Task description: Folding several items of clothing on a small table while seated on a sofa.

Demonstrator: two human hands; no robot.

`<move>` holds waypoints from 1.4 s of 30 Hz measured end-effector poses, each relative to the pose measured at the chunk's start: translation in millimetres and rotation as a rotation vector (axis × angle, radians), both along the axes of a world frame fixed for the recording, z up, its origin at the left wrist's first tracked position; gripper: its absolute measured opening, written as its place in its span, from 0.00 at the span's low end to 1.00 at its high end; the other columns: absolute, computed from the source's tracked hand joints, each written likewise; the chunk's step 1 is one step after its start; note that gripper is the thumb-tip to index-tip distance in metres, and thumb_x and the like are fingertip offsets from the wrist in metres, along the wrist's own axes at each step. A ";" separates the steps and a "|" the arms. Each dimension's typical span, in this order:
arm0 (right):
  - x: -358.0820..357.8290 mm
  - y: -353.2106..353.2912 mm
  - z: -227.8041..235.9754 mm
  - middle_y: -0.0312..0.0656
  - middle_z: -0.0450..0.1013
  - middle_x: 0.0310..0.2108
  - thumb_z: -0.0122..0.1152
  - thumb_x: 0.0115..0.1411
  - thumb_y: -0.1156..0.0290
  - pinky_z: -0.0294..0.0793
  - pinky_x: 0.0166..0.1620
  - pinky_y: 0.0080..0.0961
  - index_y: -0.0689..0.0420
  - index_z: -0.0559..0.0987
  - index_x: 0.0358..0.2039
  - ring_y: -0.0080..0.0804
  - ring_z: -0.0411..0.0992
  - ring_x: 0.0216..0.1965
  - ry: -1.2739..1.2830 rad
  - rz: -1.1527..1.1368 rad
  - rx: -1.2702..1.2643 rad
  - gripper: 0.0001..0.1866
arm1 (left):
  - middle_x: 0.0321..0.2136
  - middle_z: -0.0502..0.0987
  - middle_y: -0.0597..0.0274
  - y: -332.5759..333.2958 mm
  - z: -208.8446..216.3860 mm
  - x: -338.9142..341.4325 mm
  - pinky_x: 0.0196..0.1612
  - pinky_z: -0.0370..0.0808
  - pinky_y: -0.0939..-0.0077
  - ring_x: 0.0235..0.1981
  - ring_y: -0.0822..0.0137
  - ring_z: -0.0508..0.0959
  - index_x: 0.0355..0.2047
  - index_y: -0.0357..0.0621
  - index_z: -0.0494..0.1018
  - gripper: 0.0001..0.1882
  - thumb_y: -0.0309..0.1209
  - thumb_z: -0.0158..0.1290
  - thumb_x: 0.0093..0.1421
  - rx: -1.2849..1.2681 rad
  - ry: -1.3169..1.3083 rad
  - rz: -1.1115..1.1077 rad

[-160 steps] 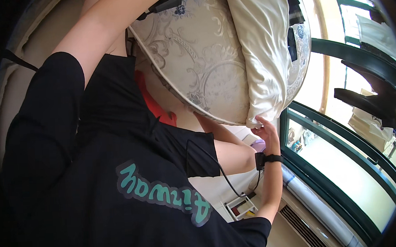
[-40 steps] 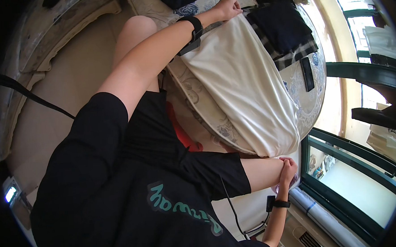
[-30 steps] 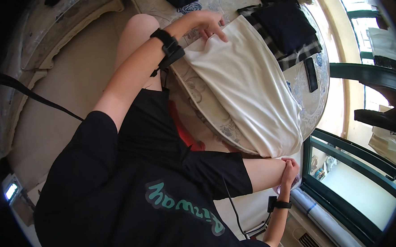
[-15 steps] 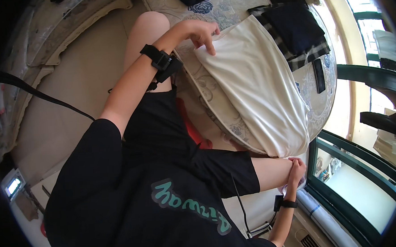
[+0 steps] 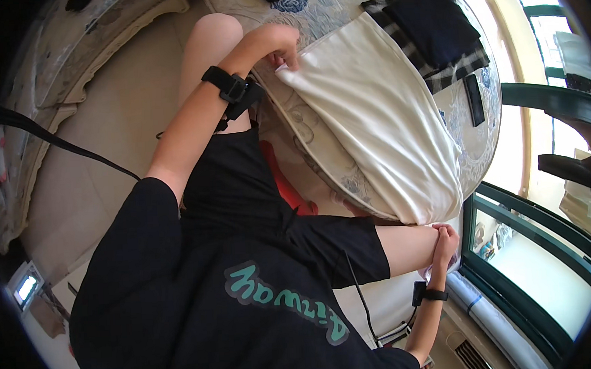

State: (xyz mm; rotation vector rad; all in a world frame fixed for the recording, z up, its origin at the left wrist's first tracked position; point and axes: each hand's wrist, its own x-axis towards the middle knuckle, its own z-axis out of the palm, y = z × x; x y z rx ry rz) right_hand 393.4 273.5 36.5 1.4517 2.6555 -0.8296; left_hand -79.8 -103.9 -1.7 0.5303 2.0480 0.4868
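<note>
A smooth white cloth (image 5: 378, 106) lies spread over the round table, with soft folds running along its length. My left hand (image 5: 283, 46) pinches its far-left corner near the table's rim. At the cloth's near right end, my right hand (image 5: 447, 240) is closed beside my knee. Whatever those right fingers hold, if anything, is hidden.
On the patterned table (image 5: 306, 124), folded dark clothes (image 5: 431, 30) rest on a black-and-white checked cloth (image 5: 476, 58). A black phone (image 5: 474, 100) lies near the right rim. A green window frame (image 5: 525, 232) stands at the right, and a carved-edge seat (image 5: 76, 82) at the left.
My left hand has shifted left and its fingers have closed on the white cloth's corner, which has moved left too. The right hand stays closed by the knee.
</note>
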 end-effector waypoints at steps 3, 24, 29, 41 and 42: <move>1.9 7.5 -4.4 0.45 0.76 0.22 0.48 0.49 0.71 0.70 0.37 0.23 0.64 0.80 0.24 0.30 0.73 0.27 -0.050 0.021 0.003 0.14 | 0.20 0.76 0.53 1.9 -5.4 2.2 0.19 0.75 0.73 0.18 0.66 0.77 0.24 0.32 0.72 0.20 0.35 0.68 0.39 -0.032 0.046 0.019; -24.3 43.0 -20.7 0.46 0.76 0.26 0.58 0.49 0.61 0.70 0.36 0.27 0.65 0.80 0.32 0.34 0.73 0.27 -0.517 0.127 -0.438 0.18 | 0.28 0.76 0.58 -6.1 -36.5 -0.5 0.32 0.72 0.74 0.29 0.66 0.75 0.37 0.31 0.72 0.25 0.22 0.57 0.33 0.344 0.177 -0.095; -21.7 44.4 -32.1 0.48 0.77 0.28 0.63 0.48 0.54 0.71 0.38 0.28 0.65 0.80 0.35 0.35 0.74 0.29 -0.713 0.256 -0.509 0.25 | 0.31 0.76 0.58 -16.3 -28.0 -5.2 0.33 0.71 0.75 0.31 0.68 0.73 0.40 0.31 0.71 0.27 0.19 0.53 0.33 0.467 0.092 0.036; -33.6 38.3 -41.6 0.57 0.74 0.41 0.61 0.49 0.46 0.68 0.48 0.33 0.67 0.75 0.43 0.46 0.72 0.45 -0.953 0.519 -0.382 0.35 | 0.34 0.75 0.54 1.8 -25.7 12.4 0.25 0.78 0.68 0.30 0.61 0.78 0.45 0.37 0.68 0.27 0.16 0.51 0.39 0.092 -0.011 0.077; -50.4 30.7 -30.3 0.57 0.75 0.38 0.59 0.50 0.46 0.68 0.47 0.34 0.65 0.78 0.40 0.47 0.73 0.43 -1.070 0.586 -0.380 0.32 | 0.34 0.75 0.54 0.8 -16.9 16.9 0.25 0.78 0.68 0.30 0.61 0.78 0.45 0.37 0.68 0.27 0.16 0.51 0.39 0.092 -0.006 0.089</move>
